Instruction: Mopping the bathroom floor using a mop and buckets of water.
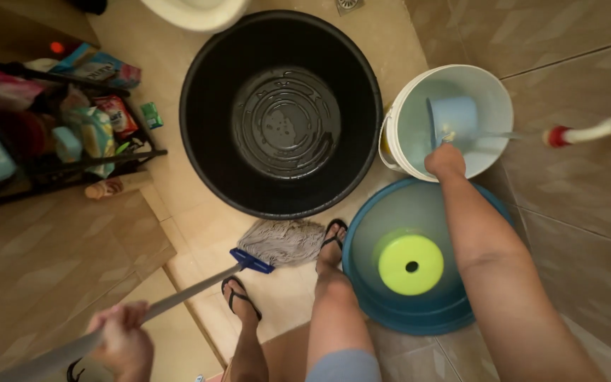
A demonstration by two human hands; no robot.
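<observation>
My left hand (123,341) grips the grey handle of a flat mop (178,297) at the lower left. Its blue joint and grey cloth head (282,240) rest on the tiled floor by my feet. My right hand (445,160) reaches into a white bucket (495,95) and holds a light blue scoop (452,117) dipped in the water there. A big black tub (206,85) with a little water at the bottom stands between the two hands.
A blue basin (362,244) with a lime green disc (410,264) sits under my right arm. A dark rack (58,141) of packets and bottles stands at the left. A white and red nozzle (588,132) pokes in from the right.
</observation>
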